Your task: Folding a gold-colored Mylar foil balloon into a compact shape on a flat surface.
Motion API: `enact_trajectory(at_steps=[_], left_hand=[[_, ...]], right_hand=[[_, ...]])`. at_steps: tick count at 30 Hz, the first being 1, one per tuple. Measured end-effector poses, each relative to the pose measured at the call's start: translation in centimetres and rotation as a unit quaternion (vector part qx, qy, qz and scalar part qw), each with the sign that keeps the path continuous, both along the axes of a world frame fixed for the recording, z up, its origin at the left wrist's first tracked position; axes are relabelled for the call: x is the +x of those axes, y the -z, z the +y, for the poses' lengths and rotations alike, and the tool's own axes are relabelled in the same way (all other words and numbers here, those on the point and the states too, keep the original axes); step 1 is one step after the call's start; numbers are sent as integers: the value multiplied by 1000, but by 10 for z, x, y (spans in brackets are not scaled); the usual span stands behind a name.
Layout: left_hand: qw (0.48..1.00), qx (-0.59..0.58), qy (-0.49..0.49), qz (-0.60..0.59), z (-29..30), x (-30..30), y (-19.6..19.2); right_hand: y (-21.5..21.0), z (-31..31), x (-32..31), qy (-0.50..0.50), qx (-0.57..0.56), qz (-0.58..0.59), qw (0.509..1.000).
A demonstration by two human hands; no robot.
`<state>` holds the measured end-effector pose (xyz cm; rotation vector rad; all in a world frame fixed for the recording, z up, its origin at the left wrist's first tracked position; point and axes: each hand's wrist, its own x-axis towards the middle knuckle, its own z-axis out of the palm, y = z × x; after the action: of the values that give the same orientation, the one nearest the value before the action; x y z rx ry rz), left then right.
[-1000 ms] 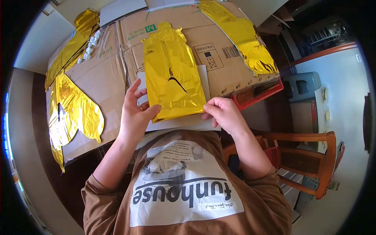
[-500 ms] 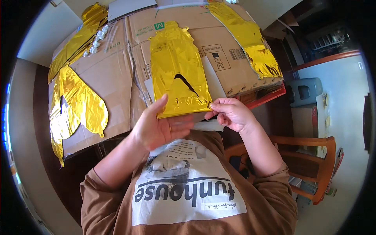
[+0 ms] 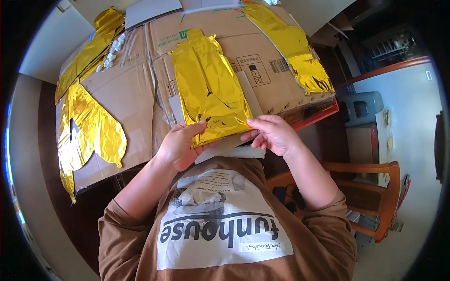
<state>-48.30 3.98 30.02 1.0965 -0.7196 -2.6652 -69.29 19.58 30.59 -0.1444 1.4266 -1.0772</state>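
Observation:
A flat gold foil balloon [image 3: 199, 70] lies in front of me, its near edge lifted toward my body. My left hand [image 3: 182, 143] pinches its near left corner, thumb on top and fingers underneath. At the near right corner my right hand [image 3: 272, 133] grips the foil between thumb and forefinger. A dark crease runs down the middle of the foil, with a fold near the held edge. Beneath it, a pale sheet [image 3: 248, 91] shows at both sides, resting on the cardboard surface [image 3: 133, 98].
More gold foil balloons lie flat: one at the near left [image 3: 96, 126], one at the far left [image 3: 101, 44], one at the right [image 3: 286, 42]. Small white lumps [image 3: 111, 54] sit by the far left foil. A wooden chair [image 3: 389, 196] stands at my right.
My left hand has closed on the foil's left corner. The near edge has tilted up, and the dark gap in the foil has narrowed to a crease. My right hand keeps its pinch.

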Motion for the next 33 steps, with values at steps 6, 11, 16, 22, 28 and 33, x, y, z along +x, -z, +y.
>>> enact_trajectory(at_steps=[6, 11, 16, 22, 28, 33], left_hand=[[999, 0, -32, -16, 7, 1, 7], [999, 7, -40, 2, 10, 2, 5], [999, 6, -48, -18, 12, 0, -1], [999, 14, -43, -25, 10, -2, -3], [998, 16, -48, -27, 10, -3, -4], [999, 12, -36, -21, 10, 0, 2]], right_hand=[[11, 0, 0, -6, -8, 32, 999], [3, 3, 2, -31, 3, 60, 998], [3, 9, 2, 19, -63, 102, 993], [12, 11, -5, 23, -60, 40, 997], [4, 6, -13, -56, -35, 10, 998], [4, 4, -14, -80, -22, 28, 996]])
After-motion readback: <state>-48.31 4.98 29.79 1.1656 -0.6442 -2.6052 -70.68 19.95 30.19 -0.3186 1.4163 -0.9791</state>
